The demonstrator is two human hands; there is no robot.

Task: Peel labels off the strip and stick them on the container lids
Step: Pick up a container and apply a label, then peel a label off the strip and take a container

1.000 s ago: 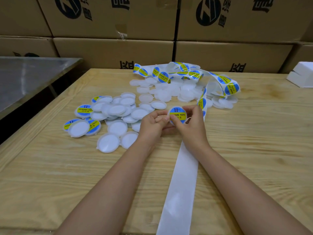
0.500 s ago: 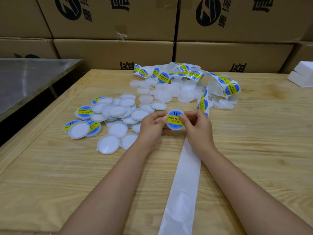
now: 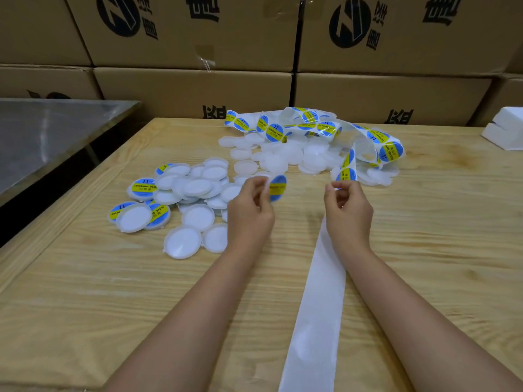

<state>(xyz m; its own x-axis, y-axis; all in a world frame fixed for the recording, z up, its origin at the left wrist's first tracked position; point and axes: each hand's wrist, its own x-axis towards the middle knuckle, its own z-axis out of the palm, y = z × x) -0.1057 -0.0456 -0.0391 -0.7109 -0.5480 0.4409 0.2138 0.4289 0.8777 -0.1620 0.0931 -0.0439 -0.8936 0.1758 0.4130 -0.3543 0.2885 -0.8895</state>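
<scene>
A: While both hands hang over the pale wooden table, what does the left hand have?

B: It pinches a round white plastic lid with a blue and yellow sticker by its edge, just left of the long white paper strip. That lid is tipped up and blurry.

A: And the right hand?

B: It is over the strip and hides a bit of it. Its fingers are curled close by the next blue and yellow sticker on the strip. I cannot tell if they pinch anything.

A: What else is near?

B: Left of the strip is a heap of white lids, some with stickers. The left hand covers a few. At its far end the strip curls into a tangle full of stickers, lying over a pile of bare cloudy lids. Behind that stand brown cardboard boxes. Far right of the strip is a white foam block, and far left a grey metal table.
</scene>
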